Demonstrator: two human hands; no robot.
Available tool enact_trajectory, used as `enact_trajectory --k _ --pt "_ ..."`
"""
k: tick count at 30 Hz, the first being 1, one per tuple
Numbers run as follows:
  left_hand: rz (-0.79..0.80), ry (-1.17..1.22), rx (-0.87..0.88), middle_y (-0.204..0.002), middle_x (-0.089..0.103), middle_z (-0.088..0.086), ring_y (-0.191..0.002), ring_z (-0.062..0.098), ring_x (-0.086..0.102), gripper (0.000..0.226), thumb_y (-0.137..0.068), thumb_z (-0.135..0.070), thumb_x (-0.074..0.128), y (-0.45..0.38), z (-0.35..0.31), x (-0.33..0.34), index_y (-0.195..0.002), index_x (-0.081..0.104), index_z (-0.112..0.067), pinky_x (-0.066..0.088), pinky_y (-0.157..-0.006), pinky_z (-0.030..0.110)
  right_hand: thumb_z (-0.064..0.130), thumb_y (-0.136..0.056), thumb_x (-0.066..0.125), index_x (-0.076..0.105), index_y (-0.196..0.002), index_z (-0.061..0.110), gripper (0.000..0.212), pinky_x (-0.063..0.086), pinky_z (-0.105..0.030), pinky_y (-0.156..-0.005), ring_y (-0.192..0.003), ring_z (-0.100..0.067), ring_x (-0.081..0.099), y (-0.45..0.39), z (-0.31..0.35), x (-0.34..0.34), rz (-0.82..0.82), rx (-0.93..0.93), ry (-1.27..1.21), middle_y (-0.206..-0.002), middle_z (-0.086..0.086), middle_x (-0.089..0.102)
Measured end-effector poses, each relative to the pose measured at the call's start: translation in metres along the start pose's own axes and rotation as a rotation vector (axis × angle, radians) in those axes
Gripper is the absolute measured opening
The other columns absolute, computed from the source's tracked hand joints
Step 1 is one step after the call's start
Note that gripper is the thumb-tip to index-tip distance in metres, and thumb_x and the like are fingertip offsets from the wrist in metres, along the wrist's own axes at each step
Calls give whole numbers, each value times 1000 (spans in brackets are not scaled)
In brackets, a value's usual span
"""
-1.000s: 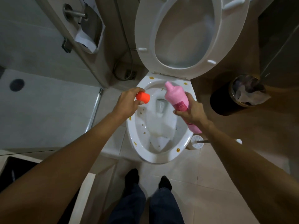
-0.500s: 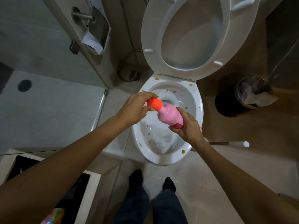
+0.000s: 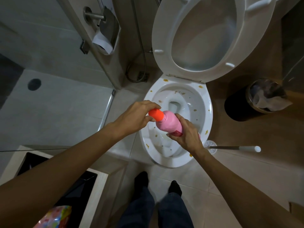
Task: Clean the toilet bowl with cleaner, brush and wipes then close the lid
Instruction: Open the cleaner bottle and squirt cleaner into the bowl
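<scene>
Orange cap [image 3: 156,114] pinched by left hand [image 3: 134,116], right hand [image 3: 185,134] gripping pink cleaner bottle [image 3: 169,123]; toilet bowl [image 3: 207,112] stained, brush [image 3: 230,147] untouched, lid [image 3: 256,38] up.

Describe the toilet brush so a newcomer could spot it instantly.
Start at the white toilet bowl with its seat raised. On the floor by its front right rim lies the toilet brush: round white head beside the bowl, thin dark handle pointing right, white tip. Unlike the black waste bin behind, it is long and slender.

The orange cap [image 3: 156,114], earlier held apart, now sits on the pink bottle [image 3: 169,124].
</scene>
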State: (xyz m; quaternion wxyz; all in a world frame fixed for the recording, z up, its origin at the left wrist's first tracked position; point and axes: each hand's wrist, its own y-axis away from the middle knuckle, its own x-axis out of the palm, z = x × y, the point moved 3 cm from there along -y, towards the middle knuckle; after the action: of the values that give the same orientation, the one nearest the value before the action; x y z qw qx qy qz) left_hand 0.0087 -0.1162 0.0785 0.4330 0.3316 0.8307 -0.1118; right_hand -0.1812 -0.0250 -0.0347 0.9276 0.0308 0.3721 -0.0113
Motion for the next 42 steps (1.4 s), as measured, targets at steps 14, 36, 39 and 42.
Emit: enact_trajectory --k 14,36,39,42 --pt "-88 -32 16 -121 64 6 -109 22 60 61 -74 -44 73 25 -10 -17 -123 61 -11 46 -95 35 28 -67 87 51 -134 13 78 39 -8 -87 -105 -7 53 7 27 9 -43 -12 -132 -119 3 63" --pt "-424 -115 -217 -102 68 9 -92 19 62 46 -83 -40 60 218 3 -115 -111 67 -4 46 -86 26 44 -56 89 49 -136 15 94 42 -5 -88 -105 -2 53 18 201 94 341 -306 -315 -124 1 61" --pt "-418 -87 -239 -121 65 5 -112 10 54 40 -84 -25 61 256 13 -120 -120 64 -9 45 -98 33 41 -55 91 49 -135 19 93 46 -16 -91 -108 -5 55 28 228 117 353 -327 -341 -125 2 61" --pt "-486 -83 -303 -132 58 4 -121 10 48 48 -81 -28 67 293 18 -128 -125 61 -11 42 -102 40 40 -53 91 51 -135 17 94 44 -20 -93 -111 -11 57 40 256 142 367 -347 -357 -125 0 62"
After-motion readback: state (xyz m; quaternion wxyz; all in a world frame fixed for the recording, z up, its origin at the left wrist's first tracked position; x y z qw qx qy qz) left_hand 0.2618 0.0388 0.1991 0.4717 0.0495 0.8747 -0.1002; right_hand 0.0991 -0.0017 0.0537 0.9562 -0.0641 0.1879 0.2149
